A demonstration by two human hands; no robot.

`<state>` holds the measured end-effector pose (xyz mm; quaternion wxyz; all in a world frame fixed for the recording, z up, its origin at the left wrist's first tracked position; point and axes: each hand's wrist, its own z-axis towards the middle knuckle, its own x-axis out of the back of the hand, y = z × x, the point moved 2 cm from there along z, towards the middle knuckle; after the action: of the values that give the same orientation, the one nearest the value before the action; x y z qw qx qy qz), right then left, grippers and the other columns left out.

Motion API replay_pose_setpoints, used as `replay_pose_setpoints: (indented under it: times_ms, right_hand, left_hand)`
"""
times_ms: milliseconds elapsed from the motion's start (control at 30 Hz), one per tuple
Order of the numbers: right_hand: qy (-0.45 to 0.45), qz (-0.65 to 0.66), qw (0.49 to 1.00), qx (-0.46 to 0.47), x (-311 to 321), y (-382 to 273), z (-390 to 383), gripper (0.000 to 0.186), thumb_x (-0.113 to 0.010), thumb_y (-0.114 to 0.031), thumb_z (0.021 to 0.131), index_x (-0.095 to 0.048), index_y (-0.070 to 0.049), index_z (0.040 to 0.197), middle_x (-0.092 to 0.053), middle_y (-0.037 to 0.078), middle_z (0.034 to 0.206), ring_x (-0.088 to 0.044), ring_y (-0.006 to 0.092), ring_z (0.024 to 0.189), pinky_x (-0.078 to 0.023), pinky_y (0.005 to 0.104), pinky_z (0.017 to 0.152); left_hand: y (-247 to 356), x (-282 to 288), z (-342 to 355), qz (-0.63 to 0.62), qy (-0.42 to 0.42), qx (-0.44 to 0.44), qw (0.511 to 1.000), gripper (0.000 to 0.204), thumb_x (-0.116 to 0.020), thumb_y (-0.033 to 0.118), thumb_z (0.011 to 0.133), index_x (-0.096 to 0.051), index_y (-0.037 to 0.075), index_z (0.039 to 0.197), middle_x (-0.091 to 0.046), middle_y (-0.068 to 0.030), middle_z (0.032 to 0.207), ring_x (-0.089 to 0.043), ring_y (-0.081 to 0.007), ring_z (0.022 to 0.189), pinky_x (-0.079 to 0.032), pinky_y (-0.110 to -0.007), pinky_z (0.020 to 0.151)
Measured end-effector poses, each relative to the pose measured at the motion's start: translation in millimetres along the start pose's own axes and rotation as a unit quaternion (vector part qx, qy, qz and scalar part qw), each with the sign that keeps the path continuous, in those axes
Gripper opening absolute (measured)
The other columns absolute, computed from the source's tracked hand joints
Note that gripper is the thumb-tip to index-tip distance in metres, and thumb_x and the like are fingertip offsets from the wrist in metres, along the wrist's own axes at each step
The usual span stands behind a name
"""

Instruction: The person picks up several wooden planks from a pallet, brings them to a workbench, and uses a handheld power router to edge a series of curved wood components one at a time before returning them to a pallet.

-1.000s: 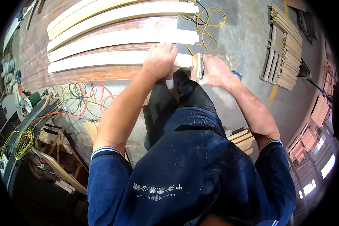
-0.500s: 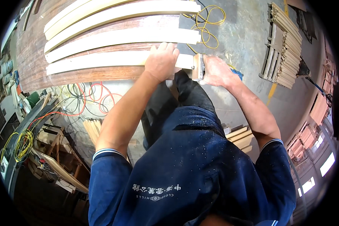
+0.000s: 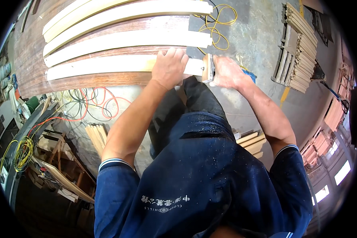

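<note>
Over the last half-second, the wood-and-metal block [image 3: 206, 68] is shifting slightly away from the body across the right end of the front slat [image 3: 103, 66], while the slat is keeping nearly the same place, lying along the near edge of the bench [image 3: 119, 80] with its end jutting past. The right hand [image 3: 228, 72] is clamping the block's outer side; the left hand [image 3: 169, 68] is staying closed over the slat, its thumb mostly hidden. The neighbouring slats [image 3: 127, 40] are lying untouched. Judging by this, the end is being worked while the left hand is steadying it.
</note>
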<state>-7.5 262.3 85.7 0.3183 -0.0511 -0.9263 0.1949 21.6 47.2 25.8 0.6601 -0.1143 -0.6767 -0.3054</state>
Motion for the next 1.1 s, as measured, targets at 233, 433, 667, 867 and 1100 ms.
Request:
replay_pose_setpoints:
  times_ms: [233,433,667,867,1100]
  right_hand:
    - [-0.030,0.028,0.999,-0.001,11.1,-3.5,7.8,0.056,-0.082,-0.029,0.070,-0.067,0.001,0.115,-0.073,0.029,0.106,-0.069,0.0481,0.107,-0.057,0.0526,0.093]
    - [-0.013,-0.003,1.000,-0.001,12.6,6.7,16.8,0.056,-0.084,-0.030,0.067,-0.065,0.003,0.108,-0.073,0.030,0.104,-0.069,0.0489,0.105,-0.058,0.0520,0.091]
    - [-0.033,-0.005,0.999,-0.015,13.1,14.8,28.9,0.059,-0.086,-0.025,0.061,-0.064,0.004,0.107,-0.073,0.030,0.101,-0.070,0.0485,0.103,-0.058,0.0516,0.089]
    - [-0.032,-0.007,0.999,-0.007,16.7,13.5,31.1,0.056,-0.086,-0.024,0.059,-0.065,0.005,0.102,-0.073,0.029,0.099,-0.071,0.0483,0.101,-0.059,0.0513,0.088]
    - [-0.022,0.039,0.999,0.002,31.2,9.8,17.3,0.047,-0.080,-0.023,0.064,-0.068,-0.004,0.106,-0.074,0.024,0.099,-0.069,0.0469,0.097,-0.055,0.0509,0.083]
  left_hand:
    - [-0.5,-2.7,-3.6,-0.013,0.023,-0.008,1.000,0.039,-0.077,0.043,0.078,-0.067,0.016,0.103,-0.063,-0.0014,0.117,-0.057,-0.0206,0.110,-0.045,-0.042,0.089]
    - [-0.2,-1.9,-2.5,-0.026,0.036,-0.010,0.999,0.025,-0.071,0.033,0.082,-0.068,0.015,0.100,-0.065,-0.0008,0.118,-0.058,-0.0204,0.109,-0.045,-0.042,0.088]
    - [-0.8,-4.6,-3.4,-0.018,-0.001,-0.014,1.000,0.057,-0.089,0.046,0.065,-0.070,0.013,0.107,-0.061,-0.0018,0.110,-0.056,-0.0225,0.106,-0.047,-0.041,0.086]
    - [0.3,-1.9,-1.3,-0.040,0.019,-0.012,0.999,0.055,-0.089,0.044,0.065,-0.069,0.013,0.105,-0.060,-0.0025,0.106,-0.057,-0.0224,0.105,-0.047,-0.041,0.084]
    - [-4.2,-3.2,-4.3,-0.024,0.023,-0.017,0.999,0.057,-0.088,0.045,0.067,-0.069,0.012,0.109,-0.059,-0.0034,0.106,-0.057,-0.0231,0.105,-0.047,-0.041,0.085]
